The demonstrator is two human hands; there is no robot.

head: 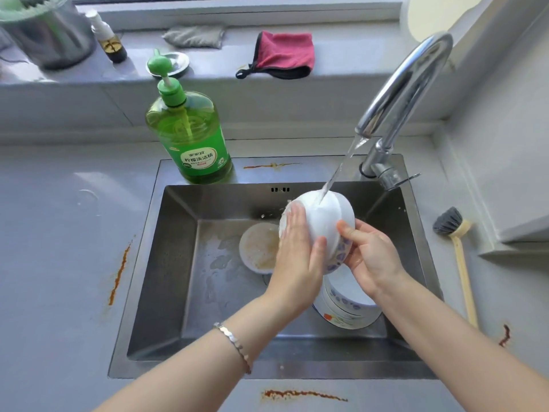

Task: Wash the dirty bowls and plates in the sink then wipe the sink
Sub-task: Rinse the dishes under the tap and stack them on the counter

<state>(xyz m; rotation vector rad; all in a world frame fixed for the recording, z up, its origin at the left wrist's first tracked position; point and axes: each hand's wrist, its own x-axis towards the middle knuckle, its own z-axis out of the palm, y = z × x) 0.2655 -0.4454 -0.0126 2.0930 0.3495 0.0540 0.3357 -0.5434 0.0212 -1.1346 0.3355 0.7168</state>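
Bowl (320, 221) held above the right half of the sink (166, 278) is what I am working on. It is white and glossy, with a blue flower pattern running round the outside near its rim. I have it tipped over so its base faces up and back, and the stream of water (341, 168) from the tap (410, 84) at the sink's back right corner strikes that base and sheets over the white outside.

My left hand (294, 257) lies flat against the bowl's left side, fingers straight and together, pressing but not curled. My right hand (371, 257) grips the rim from the right, thumb on the patterned outside and fingers wrapped underneath.

On the sink floor, just left of the held bowl, sits a small dish (258, 248) smeared with yellowish residue. A second bowl (347, 304) with the same blue pattern stands in the sink's front right, under my right wrist.

On the sink's back ledge, towards the left, stands a green soap bottle (190, 135). A brush (457, 254) with a pale handle lies on the tabletop (59, 233) to the right of the sink.
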